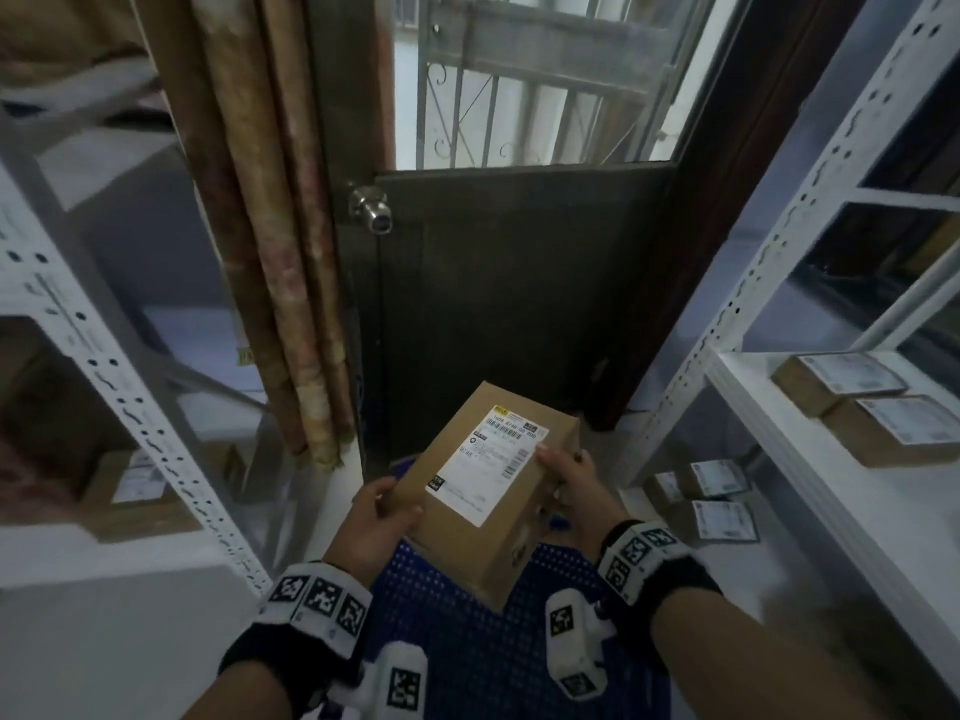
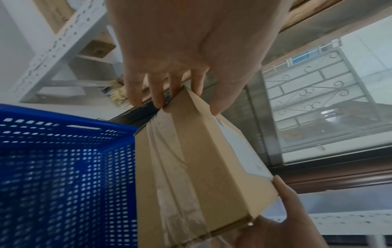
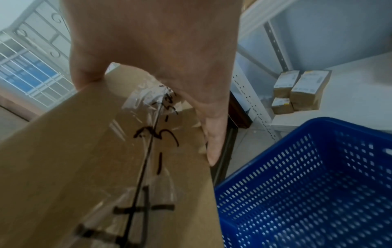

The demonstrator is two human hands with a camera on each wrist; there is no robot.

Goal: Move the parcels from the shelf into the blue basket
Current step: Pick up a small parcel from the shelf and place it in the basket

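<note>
A brown cardboard parcel (image 1: 483,485) with a white shipping label hangs tilted above the blue perforated basket (image 1: 467,641). My left hand (image 1: 382,517) grips its near-left edge, thumb on top. My right hand (image 1: 569,483) grips its right side, thumb on the label. In the left wrist view the parcel (image 2: 191,167) shows its taped side beside the basket (image 2: 63,167). In the right wrist view the parcel (image 3: 106,159) shows black handwriting under tape, with the basket (image 3: 307,184) to the right. More parcels (image 1: 862,407) lie on the right shelf.
White metal shelving (image 1: 810,459) stands on the right, with small parcels (image 1: 711,496) on its low level. Another rack (image 1: 104,366) on the left holds a box (image 1: 135,491). A dark door (image 1: 519,304) with a knob and a curtain (image 1: 270,252) are straight ahead.
</note>
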